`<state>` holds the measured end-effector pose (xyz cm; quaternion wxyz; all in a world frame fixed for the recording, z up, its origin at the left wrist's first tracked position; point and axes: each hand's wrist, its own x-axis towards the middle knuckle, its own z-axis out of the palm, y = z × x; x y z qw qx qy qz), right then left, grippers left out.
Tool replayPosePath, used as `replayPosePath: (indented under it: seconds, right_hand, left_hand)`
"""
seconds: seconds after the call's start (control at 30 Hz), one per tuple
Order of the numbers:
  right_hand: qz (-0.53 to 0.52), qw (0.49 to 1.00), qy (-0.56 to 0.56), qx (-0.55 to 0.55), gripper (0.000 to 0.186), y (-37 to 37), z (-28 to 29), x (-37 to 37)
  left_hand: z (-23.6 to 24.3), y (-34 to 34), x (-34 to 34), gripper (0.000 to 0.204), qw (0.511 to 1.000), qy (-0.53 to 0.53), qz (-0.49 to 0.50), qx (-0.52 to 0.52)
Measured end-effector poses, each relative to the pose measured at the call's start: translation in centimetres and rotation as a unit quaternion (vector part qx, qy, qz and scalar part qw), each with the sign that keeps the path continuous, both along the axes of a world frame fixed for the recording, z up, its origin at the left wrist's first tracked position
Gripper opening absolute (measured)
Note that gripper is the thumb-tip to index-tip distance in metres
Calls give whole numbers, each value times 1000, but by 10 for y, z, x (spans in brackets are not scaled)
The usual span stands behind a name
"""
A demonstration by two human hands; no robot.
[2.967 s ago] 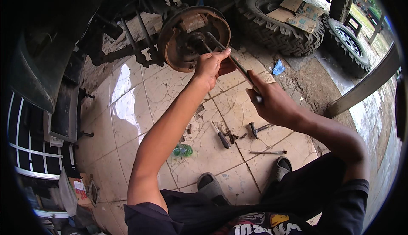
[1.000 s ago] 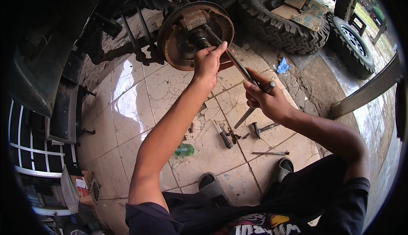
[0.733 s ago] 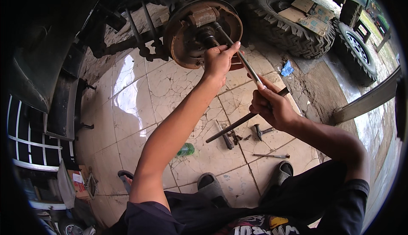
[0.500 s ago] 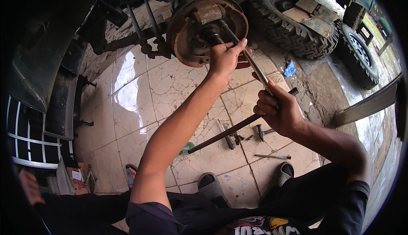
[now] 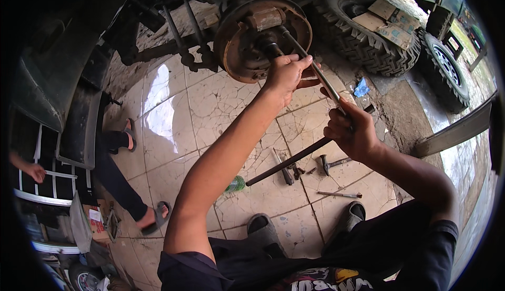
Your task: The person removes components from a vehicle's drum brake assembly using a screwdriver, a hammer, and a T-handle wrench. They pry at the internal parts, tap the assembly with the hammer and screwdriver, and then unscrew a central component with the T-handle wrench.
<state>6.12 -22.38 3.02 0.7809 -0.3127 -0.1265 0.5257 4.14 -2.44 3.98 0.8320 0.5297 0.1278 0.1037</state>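
Observation:
My left hand (image 5: 285,78) is closed around a long metal bar (image 5: 326,83), its thumb lying along the shaft. The bar's far end reaches the rusty round brake plate (image 5: 231,49), beside the hub stub (image 5: 271,48) and below a brownish metal block (image 5: 265,19). Nearer to me, my right hand (image 5: 353,130) is wrapped around the same bar's near end. A dark crossbar (image 5: 289,161) runs slantwise past this hand, making a T with the bar. The exact joint is hidden by my right fingers.
On the cracked tiles lie a hammer (image 5: 325,164), a brush-like tool (image 5: 339,194), small metal parts and a green plastic bottle (image 5: 236,183). A large tyre (image 5: 363,46) with cardboard (image 5: 394,25) lies far right. At left are another person's leg (image 5: 123,186) and hand (image 5: 36,173).
The other person's legs and sandalled feet have come into view at left. My view has shifted slightly; both my hands keep their hold on the bar.

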Motion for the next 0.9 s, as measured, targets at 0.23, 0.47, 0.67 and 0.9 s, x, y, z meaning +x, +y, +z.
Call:
replayPosePath:
  seconds: [0.23, 0.47, 0.67, 0.9]
  right_hand:
    - [-19, 998, -55, -39, 39, 7, 11, -7]
    - [-47, 955, -272, -109, 50, 17, 5, -26]
    - [-21, 988, -141, -66, 49, 14, 3, -25]
    - [-24, 985, -157, -67, 46, 12, -6, -21]
  left_hand:
    - [1, 0, 1, 16, 1000, 5, 25, -4]
    - [5, 1, -11, 18, 999, 3, 38, 3]
    - [-4, 3, -12, 17, 998, 14, 58, -21]
    - [-9, 4, -9, 16, 998, 21, 57, -8]
